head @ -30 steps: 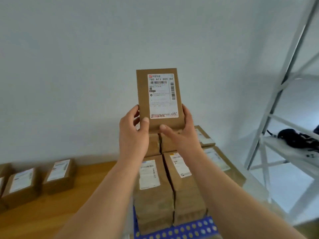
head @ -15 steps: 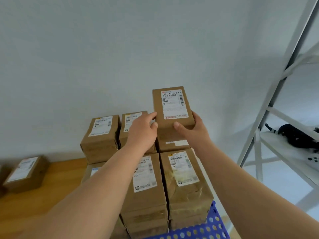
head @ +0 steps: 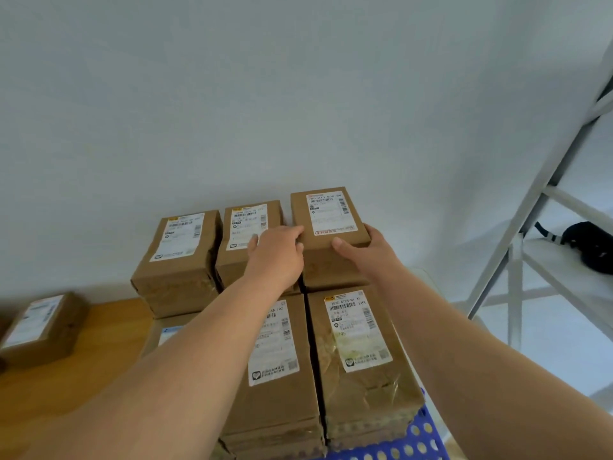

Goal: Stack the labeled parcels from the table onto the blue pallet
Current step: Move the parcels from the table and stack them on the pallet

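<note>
Both hands clasp the top-right parcel (head: 328,220) on the back row of the stack: left hand (head: 277,257) curls its fingers against the near-left edge, right hand (head: 368,252) wraps the near-right corner. It sits flat, label up, above the blue pallet (head: 411,439).

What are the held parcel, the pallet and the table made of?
Held parcel: matte brown cardboard by the look, white paper label on top.
Blue pallet: likely moulded plastic, with a perforated grid.
Table: wood or wood-look laminate, with a smooth orange-brown grain.
</note>
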Demonstrator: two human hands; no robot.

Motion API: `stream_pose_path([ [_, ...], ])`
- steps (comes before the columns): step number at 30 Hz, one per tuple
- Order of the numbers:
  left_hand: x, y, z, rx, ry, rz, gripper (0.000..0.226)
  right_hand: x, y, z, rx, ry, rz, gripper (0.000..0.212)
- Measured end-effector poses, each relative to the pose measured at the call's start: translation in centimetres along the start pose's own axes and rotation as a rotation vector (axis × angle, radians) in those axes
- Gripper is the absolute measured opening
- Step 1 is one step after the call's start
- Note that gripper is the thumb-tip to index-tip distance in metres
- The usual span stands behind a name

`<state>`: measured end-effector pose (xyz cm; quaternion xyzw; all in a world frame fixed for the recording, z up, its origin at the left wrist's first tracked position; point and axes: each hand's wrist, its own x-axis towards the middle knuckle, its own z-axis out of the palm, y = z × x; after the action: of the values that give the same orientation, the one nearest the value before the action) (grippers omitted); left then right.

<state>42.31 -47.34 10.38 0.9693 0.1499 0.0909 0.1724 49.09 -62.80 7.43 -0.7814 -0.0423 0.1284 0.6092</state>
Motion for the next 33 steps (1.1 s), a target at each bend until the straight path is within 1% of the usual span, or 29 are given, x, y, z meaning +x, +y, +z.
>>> stream_pose_path([
  [7,0.1,-0.3,1.0,-0.031,-0.018,0.005,0.046,0.6,0.5,0.4,0.025,-0.006,0.019,0.082],
  [14,-0.2,-0.5,0.9,-0.084,0.023,0.005,0.048,1.2,0.4,1.0,0.021,0.001,0.022,0.088],
  [16,-0.4,-0.7,0.7,-0.028,0.06,-0.021,0.048,1.2,0.5,1.1,0.02,-0.004,0.022,0.088],
  [18,-0.5,-0.9,0.5,0.044,0.075,-0.084,0.049,1.3,0.5,1.2,0.021,-0.017,0.023,0.087],
  [21,-0.6,-1.3,0.7,0.046,0.021,-0.146,0.05,1.4,0.5,1.3,0.025,-0.041,0.026,0.089],
  [24,-0.7,-1.3,0.9,0.03,-0.011,-0.123,0.051,1.3,0.6,1.2,0.04,-0.024,0.028,0.087],
  [33,-0.7,-1.2,1.2,-0.006,-0.021,-0.065,0.053,1.2,0.8,1.0,0.046,0.0,0.019,0.079],
])
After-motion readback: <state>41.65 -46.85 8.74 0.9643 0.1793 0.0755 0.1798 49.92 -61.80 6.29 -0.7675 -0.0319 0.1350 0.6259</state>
